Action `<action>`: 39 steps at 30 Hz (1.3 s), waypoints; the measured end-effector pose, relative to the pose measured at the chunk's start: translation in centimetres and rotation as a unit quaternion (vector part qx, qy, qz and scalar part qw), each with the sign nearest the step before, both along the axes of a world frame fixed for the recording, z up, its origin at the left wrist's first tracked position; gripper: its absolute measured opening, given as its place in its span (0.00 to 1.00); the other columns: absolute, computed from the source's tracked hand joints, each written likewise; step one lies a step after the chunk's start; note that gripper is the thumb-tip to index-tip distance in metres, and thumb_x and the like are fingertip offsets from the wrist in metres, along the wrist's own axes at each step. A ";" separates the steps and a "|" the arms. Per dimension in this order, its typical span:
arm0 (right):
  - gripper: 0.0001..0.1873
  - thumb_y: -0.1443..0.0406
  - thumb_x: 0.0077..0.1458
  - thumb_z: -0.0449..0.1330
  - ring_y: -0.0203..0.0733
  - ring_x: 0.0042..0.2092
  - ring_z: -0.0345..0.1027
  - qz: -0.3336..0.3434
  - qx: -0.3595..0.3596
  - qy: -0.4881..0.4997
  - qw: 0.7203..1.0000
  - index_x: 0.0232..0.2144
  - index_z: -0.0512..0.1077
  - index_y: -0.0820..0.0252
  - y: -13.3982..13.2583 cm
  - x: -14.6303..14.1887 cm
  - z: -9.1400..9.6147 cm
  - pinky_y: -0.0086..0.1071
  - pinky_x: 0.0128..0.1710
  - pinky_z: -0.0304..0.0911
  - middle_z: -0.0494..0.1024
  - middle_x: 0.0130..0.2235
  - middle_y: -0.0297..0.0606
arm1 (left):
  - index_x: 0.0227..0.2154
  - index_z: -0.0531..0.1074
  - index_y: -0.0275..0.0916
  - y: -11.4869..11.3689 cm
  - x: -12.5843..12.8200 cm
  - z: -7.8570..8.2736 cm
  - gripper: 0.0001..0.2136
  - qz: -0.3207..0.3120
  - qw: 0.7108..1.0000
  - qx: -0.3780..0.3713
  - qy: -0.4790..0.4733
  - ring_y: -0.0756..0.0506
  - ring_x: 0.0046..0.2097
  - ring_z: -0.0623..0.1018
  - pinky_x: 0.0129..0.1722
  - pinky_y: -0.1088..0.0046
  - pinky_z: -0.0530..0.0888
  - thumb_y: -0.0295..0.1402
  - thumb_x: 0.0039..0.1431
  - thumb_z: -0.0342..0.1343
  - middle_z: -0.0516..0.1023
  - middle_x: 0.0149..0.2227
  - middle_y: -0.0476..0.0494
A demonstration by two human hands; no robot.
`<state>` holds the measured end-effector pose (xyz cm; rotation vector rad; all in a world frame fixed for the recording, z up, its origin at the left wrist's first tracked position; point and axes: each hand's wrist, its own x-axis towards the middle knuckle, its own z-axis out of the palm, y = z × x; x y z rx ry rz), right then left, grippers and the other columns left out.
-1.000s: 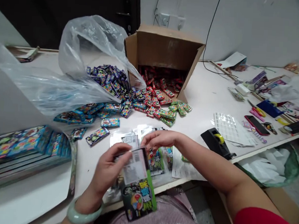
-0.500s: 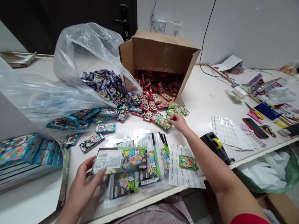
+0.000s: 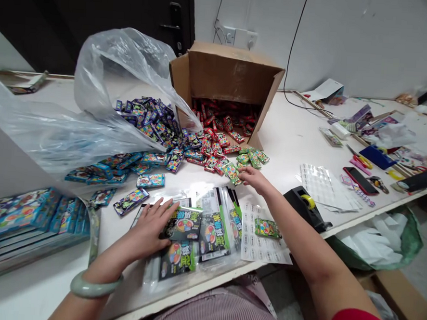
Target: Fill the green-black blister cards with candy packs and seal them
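Note:
My left hand, a pale green bangle on its wrist, lies with spread fingers over a black printed packet. More such packets in clear bags overlap beneath and beside it. My right hand has its fingers closed at the right edge of a small green candy box. Several other green boxes lie just behind. On a sheet of round stickers near the table edge rests a single green candy box.
A cardboard box on its side spills red candy boxes. Left of it, a clear plastic bag holds purple ones; blue ones lie in front. A tape dispenser stands right of my forearm.
My left hand has moved from the packet's left edge to lie flat across it. The green candy box at my right fingers has turned and shifted slightly left.

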<state>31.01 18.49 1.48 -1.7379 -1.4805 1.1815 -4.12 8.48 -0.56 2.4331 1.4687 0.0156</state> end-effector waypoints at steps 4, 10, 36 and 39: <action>0.33 0.65 0.46 0.59 0.33 0.30 0.66 0.048 -0.036 0.124 0.991 0.56 0.60 0.51 -3.0 -0.6 1.5 0.32 0.34 0.68 0.67 0.30 0.28 | 0.61 0.55 0.43 -0.4 -0.8 0.5 0.37 0.000 0.997 0.056 -0.060 0.31 0.61 0.62 0.60 0.45 0.55 0.34 0.46 0.59 0.64 0.58 0.33; 0.35 0.63 0.43 0.63 0.34 0.30 0.64 0.030 0.064 0.222 0.972 0.54 0.56 0.50 -6.8 -4.5 2.7 0.31 0.30 0.65 0.66 0.31 0.27 | 0.62 0.49 0.42 -2.8 -0.6 1.9 0.39 0.043 0.980 0.126 -0.145 0.33 0.58 0.62 0.58 0.51 0.62 0.43 0.50 0.60 0.59 0.56 0.34; 0.19 0.64 0.52 0.60 0.36 0.32 0.65 0.200 0.075 0.091 0.973 0.47 0.67 0.58 -9.3 -8.9 3.2 0.33 0.35 0.63 0.71 0.35 0.35 | 0.65 0.46 0.43 -4.7 -0.4 2.0 0.43 0.030 0.968 0.196 -0.150 0.33 0.57 0.63 0.56 0.53 0.62 0.46 0.50 0.62 0.61 0.56 0.34; 0.08 0.65 0.55 0.57 0.38 0.39 0.67 0.210 0.135 0.053 0.967 0.38 0.73 0.58 -9.9 -9.7 2.9 0.36 0.43 0.64 0.71 0.40 0.39 | 0.65 0.45 0.45 -4.7 -0.4 1.6 0.43 0.049 0.969 0.190 -0.147 0.33 0.56 0.64 0.55 0.54 0.63 0.46 0.50 0.61 0.61 0.56 0.35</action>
